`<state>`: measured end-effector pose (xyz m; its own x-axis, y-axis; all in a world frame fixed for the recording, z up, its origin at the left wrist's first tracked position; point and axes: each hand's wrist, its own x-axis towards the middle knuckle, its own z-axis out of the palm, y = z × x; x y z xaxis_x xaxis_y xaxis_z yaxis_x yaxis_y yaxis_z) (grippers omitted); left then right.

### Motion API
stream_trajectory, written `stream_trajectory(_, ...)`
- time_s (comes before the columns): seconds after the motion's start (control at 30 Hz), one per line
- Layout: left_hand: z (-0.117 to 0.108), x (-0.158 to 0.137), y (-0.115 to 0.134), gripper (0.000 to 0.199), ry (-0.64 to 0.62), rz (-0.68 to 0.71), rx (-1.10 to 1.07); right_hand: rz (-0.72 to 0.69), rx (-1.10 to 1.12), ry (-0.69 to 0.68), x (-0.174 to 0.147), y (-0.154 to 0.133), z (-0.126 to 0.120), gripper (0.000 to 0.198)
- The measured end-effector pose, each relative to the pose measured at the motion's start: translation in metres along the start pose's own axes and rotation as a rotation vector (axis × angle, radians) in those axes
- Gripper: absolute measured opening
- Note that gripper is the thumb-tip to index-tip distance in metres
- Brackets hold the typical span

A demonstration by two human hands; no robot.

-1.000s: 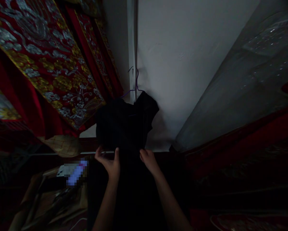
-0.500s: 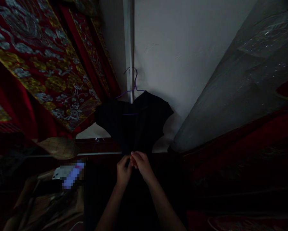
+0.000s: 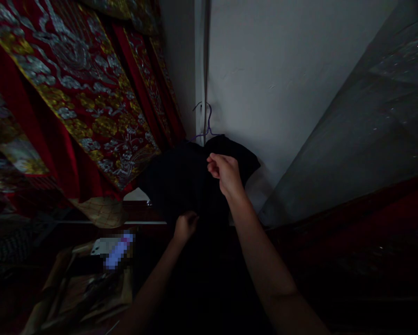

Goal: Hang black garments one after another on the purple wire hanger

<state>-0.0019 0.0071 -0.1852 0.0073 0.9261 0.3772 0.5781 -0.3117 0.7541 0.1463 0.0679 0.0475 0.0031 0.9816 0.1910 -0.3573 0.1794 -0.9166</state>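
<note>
A black garment [image 3: 181, 172] hangs from a purple wire hanger [image 3: 209, 125] hooked at a pale upright strip. Low on its front, my left hand [image 3: 185, 226] is closed with its fingertips on the dark cloth. Higher up and to the right, my right hand [image 3: 225, 171] is raised in a pinch in front of the upper part of the garment. Whatever lies between its fingertips is too small and dark to make out. The garment's lower part is lost in shadow.
Red cloth embroidered in silver and gold [image 3: 100, 97] hangs at left. Below it, a wooden-framed stool or chair [image 3: 51, 284] carries a phone [image 3: 99, 246] and a blurred purple item [image 3: 120, 250]. Plastic-like sheeting [image 3: 351, 116] covers something at right, beside the white wall [image 3: 264, 70].
My hands were together at the garment's front. My right hand has moved up and to the right, away from my left, which stays low. The view has shifted slightly.
</note>
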Motion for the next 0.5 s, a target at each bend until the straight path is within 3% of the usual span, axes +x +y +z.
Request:
stream_trajectory(0.07, -0.016, 0.021, 0.012, 0.005, -0.035, 0.022, 0.002, -0.061, -0.025, -0.039, -0.003, -0.002, 0.004, 0.026)
stream_trajectory(0.13, -0.036, 0.041, 0.040, 0.020, -0.023, 0.090, -0.022, -0.103, -0.077, -0.093, -0.010, 0.002, 0.004, 0.029)
stream_trajectory(0.2, -0.059, 0.062, 0.081, 0.041, 0.142, 0.248, -0.090, -0.136, -0.147, -0.137, -0.017, 0.004, 0.000, 0.030)
stream_trajectory(0.27, -0.082, 0.082, 0.122, 0.040, 0.298, 0.383, -0.086, -0.174, -0.219, -0.161, -0.020, 0.002, -0.003, 0.031)
stream_trajectory(0.33, -0.101, 0.102, 0.152, 0.034, 0.318, 0.486, -0.026, -0.235, -0.290, -0.185, -0.021, -0.003, -0.005, 0.031)
stream_trajectory(0.4, -0.112, 0.117, 0.168, 0.020, 0.282, 0.561, 0.048, -0.303, -0.361, -0.202, -0.019, -0.006, -0.007, 0.031)
stream_trajectory(0.5, -0.114, 0.129, 0.170, 0.015, 0.253, 0.621, 0.146, -0.389, -0.463, -0.183, -0.014, 0.003, -0.012, 0.030)
